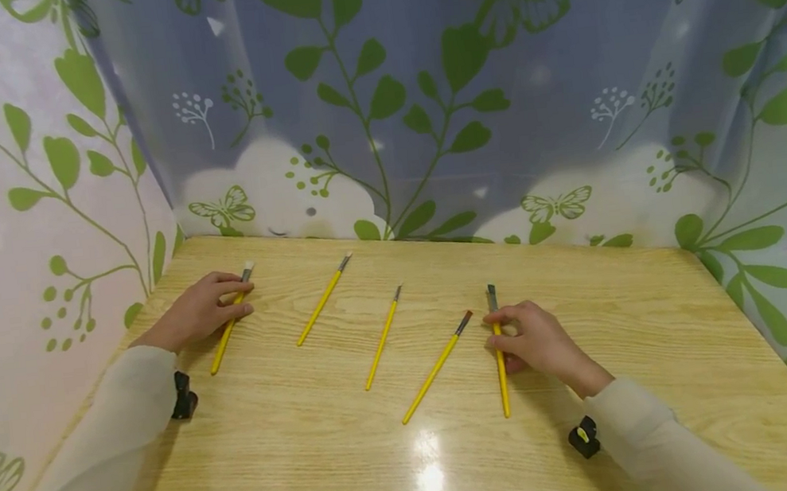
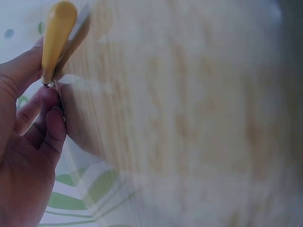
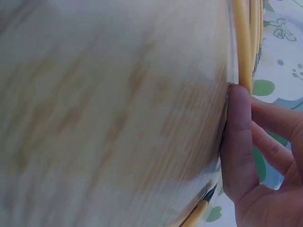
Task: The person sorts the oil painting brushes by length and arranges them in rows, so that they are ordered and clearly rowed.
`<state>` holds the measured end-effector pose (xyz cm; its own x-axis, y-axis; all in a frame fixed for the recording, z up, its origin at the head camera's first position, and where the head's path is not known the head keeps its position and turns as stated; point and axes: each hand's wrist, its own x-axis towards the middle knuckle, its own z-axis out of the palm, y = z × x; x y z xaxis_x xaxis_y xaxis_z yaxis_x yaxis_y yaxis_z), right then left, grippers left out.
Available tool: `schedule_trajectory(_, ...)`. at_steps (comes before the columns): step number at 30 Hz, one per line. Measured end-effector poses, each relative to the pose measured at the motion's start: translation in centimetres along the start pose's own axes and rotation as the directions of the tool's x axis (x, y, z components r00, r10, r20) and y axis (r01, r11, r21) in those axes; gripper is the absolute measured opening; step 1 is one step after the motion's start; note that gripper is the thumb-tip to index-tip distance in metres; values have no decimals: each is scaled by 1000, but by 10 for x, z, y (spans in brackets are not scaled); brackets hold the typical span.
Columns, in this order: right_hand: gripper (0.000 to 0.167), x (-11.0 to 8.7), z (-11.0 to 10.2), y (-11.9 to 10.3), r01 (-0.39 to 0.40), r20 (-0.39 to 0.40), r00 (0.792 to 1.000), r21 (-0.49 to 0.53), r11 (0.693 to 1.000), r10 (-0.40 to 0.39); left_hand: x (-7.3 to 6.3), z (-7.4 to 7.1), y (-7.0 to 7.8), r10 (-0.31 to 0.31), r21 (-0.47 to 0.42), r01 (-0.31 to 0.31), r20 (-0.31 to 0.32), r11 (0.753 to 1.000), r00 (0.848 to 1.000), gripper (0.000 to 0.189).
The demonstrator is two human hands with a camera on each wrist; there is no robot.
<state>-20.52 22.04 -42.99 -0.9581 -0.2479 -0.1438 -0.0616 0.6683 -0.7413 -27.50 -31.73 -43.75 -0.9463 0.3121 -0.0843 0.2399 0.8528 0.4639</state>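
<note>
Slim yellow-handled paintbrushes lie spread across a wooden table. My left hand [image 1: 206, 309] pinches the leftmost paintbrush [image 1: 221, 352] near its pale-bristled end; its handle [image 2: 59, 28] stands out past the fingers in the left wrist view. At the other side my right hand [image 1: 536, 338] holds the rightmost paintbrush [image 1: 503, 386], a dark flat-tipped one, between thumb and fingers. The right wrist view has that brush's handle [image 3: 243, 42] rising above the thumb. Three more lie between the hands: a pale-tipped brush [image 1: 323, 299], a thin brush [image 1: 383, 338] and a reddish-brown-tipped brush [image 1: 437, 367].
The light wood table [image 1: 301, 463] carries a bright glare near its front. Behind it hangs a blue-grey cloth [image 1: 414, 163] with green leaves and butterflies. Pale printed cloth also closes the left side [image 1: 10, 230] and right side. Small black devices sit under both wrists.
</note>
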Motion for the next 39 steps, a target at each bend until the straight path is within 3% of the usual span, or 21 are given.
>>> schedule_trajectory(7,34,5,0,3,58,-23,998,-137,989,-61,2,0,1,-2,11,2,-1,1000,1000,56)
schedule_trajectory(14,34,4,1,4,73,-25,997,-164,984,-78,-2,1,0,-6,4,6,7,1000,1000,57)
schedule_trajectory(18,35,1,1,4,52,-29,998,-127,991,-56,-3,2,0,-6,-8,6,9,1000,1000,57)
schedule_trajectory(25,43,-8,-7,4,-2,9,1000,94,996,2,-4,3,-1,13,-14,-13,-12,1000,1000,56)
schedule_trajectory(39,48,-22,-54,21,46,95,994,34,998,-49,-1,0,1,0,2,0,4,1000,1000,57)
